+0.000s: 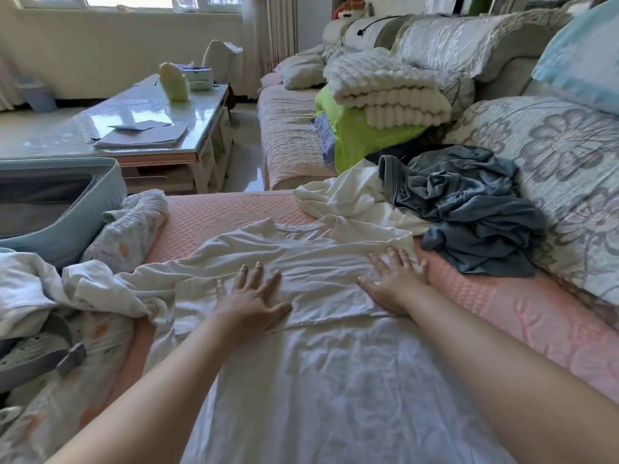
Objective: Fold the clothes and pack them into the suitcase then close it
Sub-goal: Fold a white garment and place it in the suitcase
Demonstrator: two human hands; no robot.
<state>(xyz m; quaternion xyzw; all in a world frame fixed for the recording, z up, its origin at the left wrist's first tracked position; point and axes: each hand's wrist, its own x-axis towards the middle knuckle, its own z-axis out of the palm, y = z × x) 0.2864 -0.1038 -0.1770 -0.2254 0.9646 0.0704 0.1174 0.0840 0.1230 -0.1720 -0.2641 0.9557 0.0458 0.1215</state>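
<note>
Left hand [253,296] and right hand [395,279] both lie flat with fingers straight and spread, palms pressing on a white garment [311,346]; neither one grasps anything. That garment is spread, wrinkled, along the pink sofa cover [509,316], its nearer part running down between the two forearms and a sleeve trailing off to the left. Just beyond the left hand, a rolled floral garment [130,226] rests against the light blue suitcase [67,226], which stands open at the left edge of the seat. To the right of the right hand, a grey-blue garment [469,216] lies crumpled, partly over a second white garment [345,195]. Farther back on the sofa, a folded cream blanket [388,92] sits on a lime-green bundle [361,139]. A glossy coffee table [150,108] stands beyond the suitcase.
</note>
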